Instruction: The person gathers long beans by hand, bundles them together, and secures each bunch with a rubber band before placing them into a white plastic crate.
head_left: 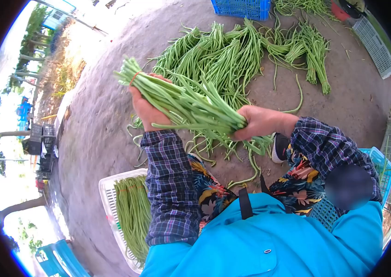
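A bundle of long green beans (pixel 184 99) is held up slantwise in front of me, with a red rubber band (pixel 134 78) round its upper left end. My left hand (pixel 147 108) supports that end from below, its fingers wrapped round the far side just by the band. Farther down, my right hand (pixel 262 122) is closed round the bundle's lower part, and loose bean ends hang beneath it. Behind the bundle, a big heap of loose long beans (pixel 223 60) lies on the ground.
To my left stands a white basket (pixel 108 196) filled with long beans (pixel 133 212). A blue crate (pixel 241 8) is at the far side of the heap. Grey crates (pixel 374 46) and a light-blue crate (pixel 382 161) stand at the right. Dark crates (pixel 40 138) sit far left.
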`<state>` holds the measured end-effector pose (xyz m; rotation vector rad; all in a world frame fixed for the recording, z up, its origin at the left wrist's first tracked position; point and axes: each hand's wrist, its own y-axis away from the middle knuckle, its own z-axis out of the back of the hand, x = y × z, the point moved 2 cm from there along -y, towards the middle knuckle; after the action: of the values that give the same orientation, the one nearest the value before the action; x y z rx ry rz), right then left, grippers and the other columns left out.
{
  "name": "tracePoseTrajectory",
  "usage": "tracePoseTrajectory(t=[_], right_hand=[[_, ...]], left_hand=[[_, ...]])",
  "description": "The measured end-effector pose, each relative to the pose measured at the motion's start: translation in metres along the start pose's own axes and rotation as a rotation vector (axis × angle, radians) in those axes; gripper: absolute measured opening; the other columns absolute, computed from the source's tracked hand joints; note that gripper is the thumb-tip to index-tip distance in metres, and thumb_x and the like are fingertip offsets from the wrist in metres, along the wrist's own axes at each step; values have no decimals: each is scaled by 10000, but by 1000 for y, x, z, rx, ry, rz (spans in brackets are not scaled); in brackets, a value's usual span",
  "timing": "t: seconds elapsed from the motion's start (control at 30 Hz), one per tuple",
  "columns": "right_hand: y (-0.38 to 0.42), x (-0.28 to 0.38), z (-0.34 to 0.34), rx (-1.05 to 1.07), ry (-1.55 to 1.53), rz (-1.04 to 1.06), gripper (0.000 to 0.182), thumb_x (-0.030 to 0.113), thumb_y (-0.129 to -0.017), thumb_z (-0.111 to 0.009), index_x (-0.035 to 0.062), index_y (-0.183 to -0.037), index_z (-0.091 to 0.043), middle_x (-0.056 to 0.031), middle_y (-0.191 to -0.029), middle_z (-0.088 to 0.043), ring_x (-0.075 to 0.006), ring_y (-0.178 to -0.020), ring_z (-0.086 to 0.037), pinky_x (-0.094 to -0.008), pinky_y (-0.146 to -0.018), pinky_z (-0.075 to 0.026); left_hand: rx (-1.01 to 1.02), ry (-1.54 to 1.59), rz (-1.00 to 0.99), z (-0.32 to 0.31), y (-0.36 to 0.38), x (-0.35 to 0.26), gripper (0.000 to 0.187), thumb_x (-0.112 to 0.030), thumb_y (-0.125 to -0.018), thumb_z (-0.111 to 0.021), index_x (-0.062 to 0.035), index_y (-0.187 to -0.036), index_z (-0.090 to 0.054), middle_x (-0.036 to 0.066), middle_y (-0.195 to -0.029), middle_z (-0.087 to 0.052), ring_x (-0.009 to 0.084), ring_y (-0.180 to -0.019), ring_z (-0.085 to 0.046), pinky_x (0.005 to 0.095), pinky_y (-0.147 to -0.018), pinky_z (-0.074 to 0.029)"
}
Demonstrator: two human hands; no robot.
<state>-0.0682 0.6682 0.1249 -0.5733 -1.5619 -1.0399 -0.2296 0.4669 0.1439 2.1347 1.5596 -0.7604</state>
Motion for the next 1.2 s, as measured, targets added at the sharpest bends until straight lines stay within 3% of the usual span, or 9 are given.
tracePoseTrajectory(t=[0.17, 0.23, 0.3, 0.47, 0.63, 0.7, 0.9, 1.07, 1.2], right_hand=[[40, -21, 19, 26, -76, -113, 165, 139, -773, -663, -9, -839, -628, -5, -671, -586, -69, -550, -538, -228, -518, -459], [56, -22, 47, -277, -207, -153, 167, 156, -785, -663, 4, -845, -628, 12, -639, -560, -51, -535, -521, -211, -508, -459], [70, -26, 79, -478, -464, 7, 177, 171, -793, -663, 23, -870, -603, 17, -692, -570, -45, -558, -536, -194, -526, -467], [93, -23, 135, -464, -863, 538, 169, 209, -844, -641, 87, -922, -554, 7, -876, -586, -78, -779, -601, -229, -633, -514], [80, -8, 118, -746, -843, 560, 200, 191, -863, -622, 89, -1011, -533, -10, -885, -581, -104, -804, -606, -321, -759, -557], [62, -10, 107, -475, -793, 524, 203, 153, -854, -629, 73, -1017, -538, -21, -855, -586, -106, -745, -609, -318, -730, -560], [12, 6, 62, -422, -542, 321, 209, 109, -848, -624, 58, -1031, -535, -17, -791, -584, -87, -653, -578, -264, -648, -522], [-12, 26, 32, -394, -185, 279, 211, 96, -793, -682, 23, -951, -563, -12, -736, -585, -89, -633, -552, -235, -633, -471], [-27, 34, 22, -528, -197, 228, 309, 119, -728, -750, 2, -957, -580, -47, -797, -618, -116, -717, -598, -269, -708, -483]], left_hand=[[-121, 359, -15, 45, -9, -41, 382, -387, -931, -444, -18, -945, -540, 115, -860, -587, 261, -822, -560, 405, -781, -483], [-181, 259, -95, 58, -6, -50, 321, -332, -898, -505, -15, -925, -548, 106, -862, -587, 254, -850, -553, 394, -795, -474], [-183, 234, -135, 63, -2, -54, 329, -341, -901, -500, -17, -921, -555, 105, -861, -588, 251, -862, -550, 398, -795, -474], [-112, 305, -69, 80, 0, -54, 333, -328, -907, -475, -6, -931, -557, 120, -879, -590, 280, -890, -554, 420, -808, -481], [-247, 248, -111, 75, -3, -46, 378, -312, -935, -368, 10, -932, -565, 149, -880, -596, 307, -868, -572, 464, -877, -473], [-220, 308, -89, 76, -8, -42, 395, -316, -939, -350, 14, -932, -567, 163, -888, -599, 316, -854, -576, 477, -888, -470], [-386, 53, -97, 30, 3, -26, 497, -427, -954, -303, -19, -1031, -577, 225, -980, -612, 376, -909, -592, 552, -886, -466], [-272, 44, -114, 18, 4, -15, 300, -336, -886, -588, -108, -1080, -578, 115, -1000, -630, 308, -911, -605, 528, -832, -497], [-244, 34, 0, -3, 4, 1, 268, -260, -870, -629, -97, -1077, -580, 85, -1011, -627, 259, -939, -600, 451, -871, -486]])
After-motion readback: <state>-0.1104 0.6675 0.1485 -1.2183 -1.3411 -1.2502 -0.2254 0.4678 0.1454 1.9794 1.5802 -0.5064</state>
